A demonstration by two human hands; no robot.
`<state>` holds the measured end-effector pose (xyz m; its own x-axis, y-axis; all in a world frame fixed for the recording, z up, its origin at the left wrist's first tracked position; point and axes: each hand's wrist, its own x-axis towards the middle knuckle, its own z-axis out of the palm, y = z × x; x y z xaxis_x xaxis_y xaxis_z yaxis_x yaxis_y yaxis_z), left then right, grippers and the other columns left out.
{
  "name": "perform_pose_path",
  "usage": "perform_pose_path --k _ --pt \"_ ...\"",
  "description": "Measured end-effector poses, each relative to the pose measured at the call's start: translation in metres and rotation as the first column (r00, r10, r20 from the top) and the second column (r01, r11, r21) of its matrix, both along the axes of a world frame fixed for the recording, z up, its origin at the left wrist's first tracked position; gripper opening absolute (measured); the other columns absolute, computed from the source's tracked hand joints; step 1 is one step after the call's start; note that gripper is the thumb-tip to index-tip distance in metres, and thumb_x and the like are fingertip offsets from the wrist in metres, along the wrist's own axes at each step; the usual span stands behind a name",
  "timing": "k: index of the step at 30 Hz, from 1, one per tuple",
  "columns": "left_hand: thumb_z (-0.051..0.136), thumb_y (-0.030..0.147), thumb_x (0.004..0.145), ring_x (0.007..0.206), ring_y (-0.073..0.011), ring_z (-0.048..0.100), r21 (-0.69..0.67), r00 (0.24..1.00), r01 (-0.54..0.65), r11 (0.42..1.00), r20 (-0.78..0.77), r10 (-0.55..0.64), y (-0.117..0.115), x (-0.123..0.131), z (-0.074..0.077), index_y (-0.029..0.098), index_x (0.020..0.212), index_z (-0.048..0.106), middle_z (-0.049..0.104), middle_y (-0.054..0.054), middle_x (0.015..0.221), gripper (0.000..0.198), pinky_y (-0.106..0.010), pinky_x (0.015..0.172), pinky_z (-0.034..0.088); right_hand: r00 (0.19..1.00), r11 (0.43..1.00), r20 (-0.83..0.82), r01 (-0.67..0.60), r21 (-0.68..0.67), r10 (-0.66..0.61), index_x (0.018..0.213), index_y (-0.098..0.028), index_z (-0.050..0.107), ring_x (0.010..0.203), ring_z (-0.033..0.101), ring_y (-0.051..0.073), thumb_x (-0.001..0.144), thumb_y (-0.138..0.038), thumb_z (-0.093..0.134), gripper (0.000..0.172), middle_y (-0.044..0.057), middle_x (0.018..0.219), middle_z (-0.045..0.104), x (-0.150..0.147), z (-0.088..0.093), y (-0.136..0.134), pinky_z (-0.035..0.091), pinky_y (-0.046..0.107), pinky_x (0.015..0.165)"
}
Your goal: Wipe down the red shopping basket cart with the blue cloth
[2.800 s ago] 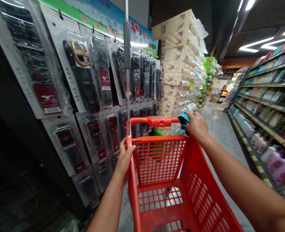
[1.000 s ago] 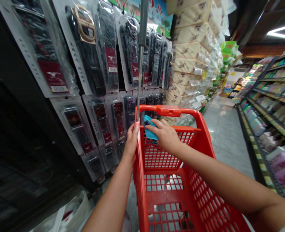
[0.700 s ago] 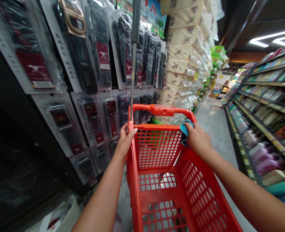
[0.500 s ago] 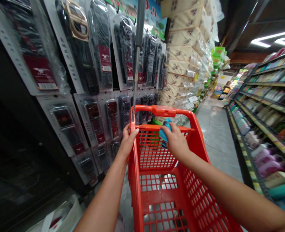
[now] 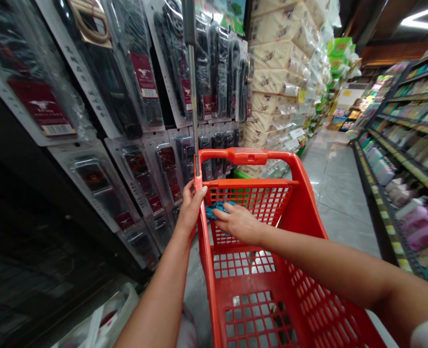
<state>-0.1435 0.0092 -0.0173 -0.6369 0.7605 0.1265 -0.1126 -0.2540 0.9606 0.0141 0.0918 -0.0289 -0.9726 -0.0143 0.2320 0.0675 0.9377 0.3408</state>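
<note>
Both hands are at the red shopping cart [image 5: 248, 156], each doing something different. The left hand [image 5: 189, 210] is curled around the cart's left side rail [image 5: 199, 203], just below a thin metal pole [image 5: 192, 96]. The right hand [image 5: 237, 223] comes in from the right, its arm stretched across above the basket. Its fingers [image 5: 228, 212] are loosely spread and point left, lying over a crumpled blue cloth [image 5: 216, 211] with no pinch showing.

The cloth sits in the far left corner of the basket, bunched against the red mesh between the two hands. It has no clear long axis, though its bulk runs sideways toward the left hand. The right hand touches it, making that the nearer hand; the left stays just beside it, beyond the rail.

Plastic-wrapped packs [image 5: 143, 75] hang on the wall to the left, and a tall stack of tissue packs [image 5: 277, 63] rises ahead. Shelves [image 5: 409, 145] line the right, and a white plastic bag [image 5: 112, 319] lies low on the left.
</note>
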Motion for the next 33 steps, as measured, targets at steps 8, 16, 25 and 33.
perform_pose_path --k 8,16,25,33 --pt "0.071 0.056 0.078 0.119 -0.0246 0.063 -0.035 0.999 -0.017 0.999 -0.043 0.015 0.005 -0.005 -0.003 0.025 0.136 0.048 0.065 -0.005 0.128 0.069 -0.039 0.106 0.047 0.997 0.999 0.075 -0.019 -0.042 0.022 0.098 -0.02 0.073 0.104 0.049 0.024 0.1 -0.023 0.051 0.022 0.007 0.126 0.061 -0.003 -0.013 -0.001 0.048 0.034 0.072" --pt "0.073 0.057 0.075 0.122 -0.0252 0.062 -0.04 0.998 -0.018 0.999 -0.067 0.015 0.004 -0.007 -0.003 0.026 0.132 0.052 0.066 -0.005 0.127 0.068 -0.04 0.109 0.045 0.963 0.986 -0.213 0.16 -0.041 -0.165 0.121 -0.024 0.067 0.106 0.046 0.026 0.105 -0.028 0.04 0.032 0.009 0.138 0.055 0.003 0.014 0.005 0.047 0.037 0.077" --pt "0.072 0.053 0.079 0.116 -0.023 0.066 -0.053 0.998 -0.004 0.999 -0.056 0.001 -0.001 -0.003 0.004 0.025 0.132 0.051 0.069 -0.005 0.122 0.064 -0.037 0.105 0.049 0.991 0.99 0.044 0.132 -0.048 -0.13 0.104 -0.022 0.072 0.102 0.048 0.025 0.101 -0.027 0.049 0.024 0.009 0.116 0.061 0.014 0.002 0.003 0.043 0.032 0.068" --pt "0.075 0.05 0.075 0.113 -0.0221 0.067 -0.006 1.0 0.002 1.0 -0.006 -0.002 0.001 -0.005 0.004 0.024 0.129 0.052 0.071 -0.004 0.115 0.064 -0.037 0.106 0.049 0.926 0.928 0.1 0.37 -0.035 -0.365 0.095 -0.023 0.073 0.1 0.048 0.026 0.098 -0.022 0.053 0.021 0.009 0.117 0.062 0.047 0.008 0.003 0.043 0.032 0.068"
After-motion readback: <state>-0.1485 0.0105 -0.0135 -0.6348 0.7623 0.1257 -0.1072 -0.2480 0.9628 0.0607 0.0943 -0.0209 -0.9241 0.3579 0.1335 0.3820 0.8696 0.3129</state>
